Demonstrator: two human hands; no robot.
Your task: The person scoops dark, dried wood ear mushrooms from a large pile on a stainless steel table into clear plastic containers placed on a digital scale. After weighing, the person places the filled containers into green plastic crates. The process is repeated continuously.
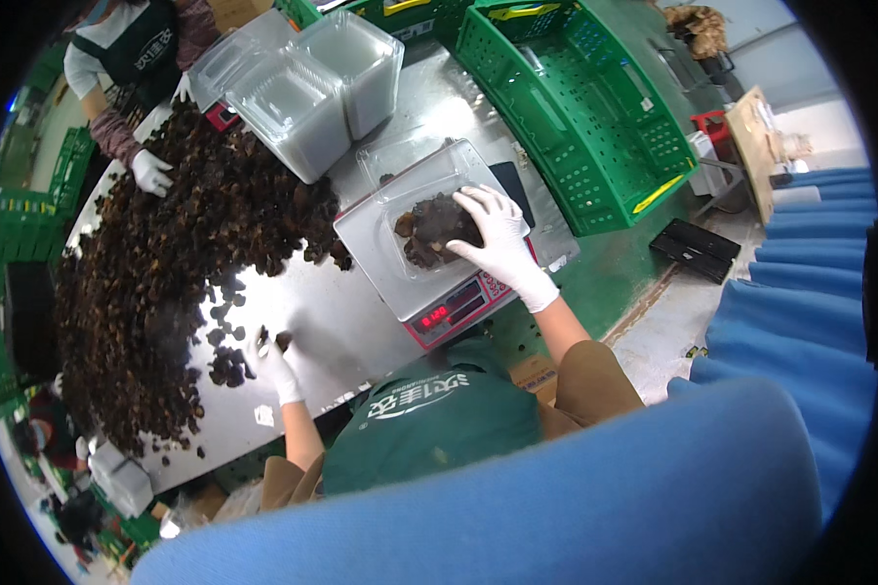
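My right hand (494, 238), in a white glove, rests with spread fingers on dark dried mushrooms (439, 230) in a clear plastic clamshell box (410, 270). The box stands with its lid (391, 164) raised on the silver pan (369, 241) of a red-edged digital scale, whose display (435, 316) is lit. Over the steel table, my left hand (274, 365), also gloved, is beside the large heap of dark mushrooms (139, 292). A dark mushroom piece (284, 340) shows at its fingertips; whether it is gripped, I cannot tell.
Stacks of clear plastic boxes (293, 110) stand behind the heap. A green plastic crate (578, 117) is beyond the scale, at the right. A co-worker's gloved hand (151, 174) touches the heap at the upper left. A dark flat object (512, 191) lies behind the scale.
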